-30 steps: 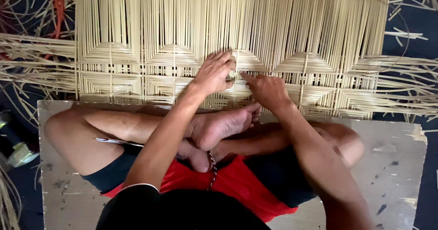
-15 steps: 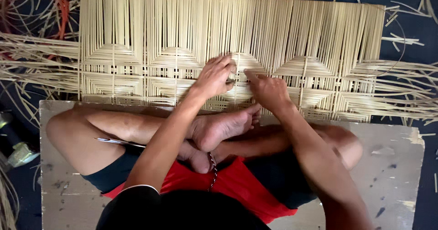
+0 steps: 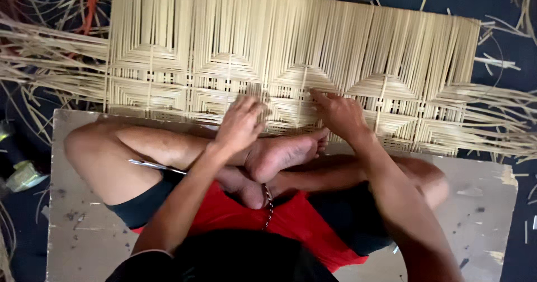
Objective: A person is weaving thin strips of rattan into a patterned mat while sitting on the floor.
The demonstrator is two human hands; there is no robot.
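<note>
Starting at the far left, I see loose pale strips [image 3: 39,64] fanning out over the dark floor [image 3: 503,13], with an orange cord [image 3: 89,2] near the top corner and a small pale object [image 3: 22,175] lying lower down beside the board. The grey board [image 3: 78,237] runs under the person, who sits cross-legged on it in red shorts [image 3: 291,220], bare feet tucked together in the middle.

Across the upper half lies the woven mat [image 3: 279,47], made of thin straw-coloured strips, upright strands above and a band of stepped, triangle-like patterns along its near edge. That near edge overlaps the far side of the board, just beyond the feet.

My left hand [image 3: 240,122] rests on the patterned band a little left of centre. Its fingers are curled down onto the strands, but the hand is blurred, so I cannot tell whether its grip is pinched on a strip or only pressing. A thin metal tool [image 3: 154,166] lies across the left thigh, apart from that hand.

My right hand [image 3: 338,114] sits just to the right, near the other hand but not touching it, forefinger stretched out and pressing the weave, the other fingers loosely bent; its grip holds nothing that I can see.

Further right, more loose strip ends [image 3: 503,131] trail off the mat's edge.
</note>
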